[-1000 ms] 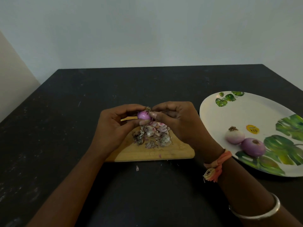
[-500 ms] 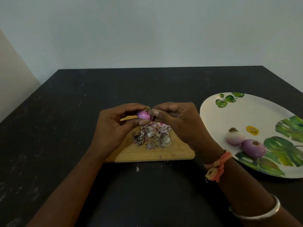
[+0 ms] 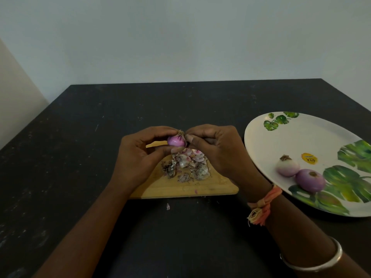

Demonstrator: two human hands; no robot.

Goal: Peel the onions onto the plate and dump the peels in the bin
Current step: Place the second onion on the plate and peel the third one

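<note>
step in hand: peeling, third onion. the left hand [image 3: 138, 155] grips a small red onion [image 3: 176, 141], fingers curled over it and thumb beneath. the right hand [image 3: 218, 151] pinches the onion's top beside the dry root tuft, thumb and forefinger closed and the other fingers curled in. the onion is held in the air above the far part of a wooden cutting board [image 3: 180, 189], which lies near the middle of the dark counter [image 3: 80, 137].

a heap of peels [image 3: 186, 165] lies on the board directly below the hands. one stray scrap [image 3: 168, 206] lies on the counter just off the board's near edge. the leaf-print plate [image 3: 311, 137] sits at the counter's right edge. it carries two peeled onions, one pale [image 3: 287, 167] and one purple [image 3: 310, 180], touching each other.

judgement: the held onion looks mostly bare. the next move calls for stripping the skin left at the root end, then setting the onion on the plate. the peels are not yet dumped. no bin is in view.
</note>
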